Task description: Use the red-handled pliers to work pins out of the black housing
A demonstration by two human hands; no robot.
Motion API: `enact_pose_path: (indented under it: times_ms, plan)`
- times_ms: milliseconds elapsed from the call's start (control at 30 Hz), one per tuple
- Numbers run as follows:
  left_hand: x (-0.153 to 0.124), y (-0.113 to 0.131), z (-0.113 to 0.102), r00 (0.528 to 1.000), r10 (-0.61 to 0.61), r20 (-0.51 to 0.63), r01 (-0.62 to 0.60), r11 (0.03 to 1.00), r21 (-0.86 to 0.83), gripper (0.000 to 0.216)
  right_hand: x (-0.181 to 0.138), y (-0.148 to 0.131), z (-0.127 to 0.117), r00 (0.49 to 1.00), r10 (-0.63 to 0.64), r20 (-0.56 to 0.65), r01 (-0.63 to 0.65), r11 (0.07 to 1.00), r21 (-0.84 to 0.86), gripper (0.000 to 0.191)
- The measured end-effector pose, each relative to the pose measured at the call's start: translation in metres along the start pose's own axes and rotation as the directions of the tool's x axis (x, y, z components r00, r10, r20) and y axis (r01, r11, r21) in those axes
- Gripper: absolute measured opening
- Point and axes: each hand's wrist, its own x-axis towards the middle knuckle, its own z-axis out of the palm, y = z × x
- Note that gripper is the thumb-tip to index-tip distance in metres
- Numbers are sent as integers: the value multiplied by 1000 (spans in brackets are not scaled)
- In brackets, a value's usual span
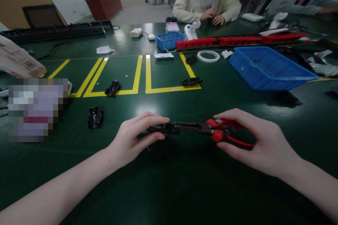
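My left hand (139, 132) pinches a small black plastic part (171, 129) between thumb and fingers, above the dark green table. Much of that part is hidden behind my fingers. In my right hand (260, 144) is a pair of needle-nose pliers (218, 135) with red and black handles. Their long jaws point left, and the tips are right beside the black part; whether they touch it I cannot tell. To the left of my left hand lies another black plastic part (95, 117). Further black parts rest on the yellow tape, one at left (113, 88) and one at right (191, 81).
A large blue bin (271, 72) stands at right, with a small blue basket (170, 40) farther back. Near them are a roll of white tape (208, 56) and a long red strip (243, 39). Yellow tape (173, 89) marks the green table. Two people sit across it.
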Motion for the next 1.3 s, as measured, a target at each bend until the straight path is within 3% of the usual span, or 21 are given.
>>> enact_pose_path:
  times_ms: [200, 367, 767, 967, 1300]
  plan:
    - [-2, -2, 5, 997, 71, -20, -71, 997, 8, 30, 0, -7, 4, 999, 14, 52, -17, 998, 64, 37]
    - [-3, -4, 7, 998, 62, -2, -62, 997, 37, 43, 1, -14, 7, 997, 18, 71, -25, 996, 88, 36]
    - [-1, 2, 5, 990, 103, 99, -115, 985, 131, 34, -7, -12, 14, 992, 28, 125, -41, 994, 97, 37]
    - [0, 2, 6, 995, 38, 88, -48, 992, 118, 43, -8, -11, 17, 994, -11, 107, 7, 999, 32, 47]
    - [2, 2, 9, 981, -110, 160, 96, 991, 93, 66, -9, -4, 20, 994, -95, 53, 99, 993, -69, 39]
